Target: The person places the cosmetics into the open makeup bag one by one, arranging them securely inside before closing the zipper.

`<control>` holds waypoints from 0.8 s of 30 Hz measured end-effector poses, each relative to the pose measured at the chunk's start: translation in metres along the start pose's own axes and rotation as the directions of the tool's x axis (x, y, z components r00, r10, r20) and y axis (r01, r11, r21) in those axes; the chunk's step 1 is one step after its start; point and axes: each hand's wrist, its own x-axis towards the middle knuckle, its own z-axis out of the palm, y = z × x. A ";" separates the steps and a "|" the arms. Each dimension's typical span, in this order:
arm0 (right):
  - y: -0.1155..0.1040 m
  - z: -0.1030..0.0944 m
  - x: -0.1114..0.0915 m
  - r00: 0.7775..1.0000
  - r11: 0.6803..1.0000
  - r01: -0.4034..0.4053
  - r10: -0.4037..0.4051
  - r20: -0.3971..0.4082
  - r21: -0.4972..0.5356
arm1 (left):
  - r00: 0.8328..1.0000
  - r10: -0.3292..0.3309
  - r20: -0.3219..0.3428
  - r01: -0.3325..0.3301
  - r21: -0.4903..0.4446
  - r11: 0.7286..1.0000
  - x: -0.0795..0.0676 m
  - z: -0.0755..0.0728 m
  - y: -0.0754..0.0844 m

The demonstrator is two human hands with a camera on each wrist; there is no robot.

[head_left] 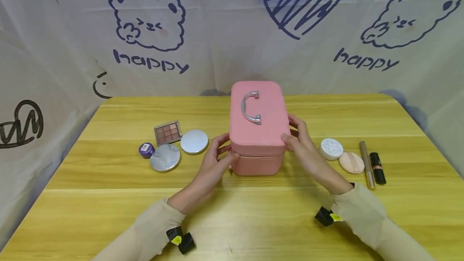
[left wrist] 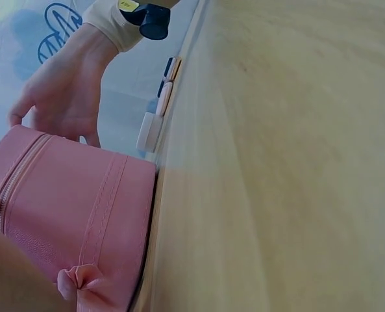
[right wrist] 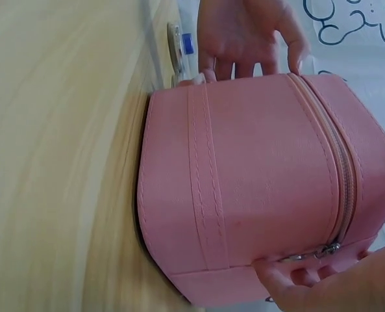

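A pink makeup case (head_left: pixel 258 116) with a silver handle (head_left: pixel 250 108) on its lid stands upright on the table, zipped along its front. My left hand (head_left: pixel 214 164) holds its left side, thumb at the front corner by the zip. On the other side my right hand (head_left: pixel 306 154) grips it, thumb at the lid's front right corner. The right wrist view shows the zipper pull (right wrist: pixel 328 249) close to my right fingers; whether they touch it I cannot tell. A pink bow (left wrist: pixel 82 283) is visible on the case in the left wrist view.
Left of the case lie an eyeshadow palette (head_left: pixel 168 133), two round compacts (head_left: pixel 194 141) and a purple jar (head_left: pixel 146 150). To the right are a white star-topped round box (head_left: pixel 330 149), a powder puff (head_left: pixel 351 162), a slim gold-brown tube (head_left: pixel 367 166) and a black tube (head_left: pixel 378 168). Behind hangs a printed cloth (head_left: pixel 224 43).
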 end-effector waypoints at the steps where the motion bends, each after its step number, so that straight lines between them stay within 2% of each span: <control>1: 0.000 0.000 0.000 1.000 1.000 0.005 -0.005 0.002 -0.008 | 1.000 0.002 -0.002 -0.002 0.003 1.000 0.000 0.000 0.000; 6: -0.004 -0.007 0.002 1.000 0.997 0.018 -0.016 0.026 -0.078 | 1.000 0.013 -0.006 -0.013 0.022 1.000 -0.001 -0.001 0.002; 9: -0.010 -0.015 0.003 0.999 0.987 0.003 0.004 0.044 -0.162 | 1.000 0.021 -0.009 -0.020 0.061 0.998 -0.001 -0.001 0.003; 11: -0.014 -0.019 0.004 0.999 0.968 0.010 0.003 0.052 -0.251 | 1.000 0.023 -0.012 -0.022 0.091 0.996 -0.001 -0.001 0.003; 13: -0.020 -0.023 0.006 0.998 0.930 0.041 -0.022 0.056 -0.365 | 1.000 0.009 -0.019 -0.007 0.109 0.994 -0.001 -0.001 0.002; 15: -0.026 -0.023 0.007 0.995 0.873 0.096 -0.073 0.066 -0.479 | 0.999 -0.022 -0.023 0.024 0.104 0.994 -0.001 0.001 0.001; 17: -0.033 -0.020 0.009 0.983 0.789 0.181 -0.155 0.095 -0.587 | 0.998 -0.058 -0.020 0.059 0.075 0.995 0.000 0.002 -0.001; 19: -0.041 -0.014 0.012 0.960 0.687 0.273 -0.235 0.149 -0.673 | 0.996 -0.090 -0.017 0.090 0.044 0.995 0.000 0.003 -0.002; 21: -0.046 -0.006 0.017 0.924 0.574 0.369 -0.311 0.222 -0.731 | 0.994 -0.107 -0.013 0.107 0.020 0.994 0.000 0.004 -0.004; 24: -0.051 0.008 0.023 0.870 0.409 0.469 -0.366 0.330 -0.783 | 0.993 -0.119 -0.007 0.119 -0.007 0.993 0.000 0.004 -0.005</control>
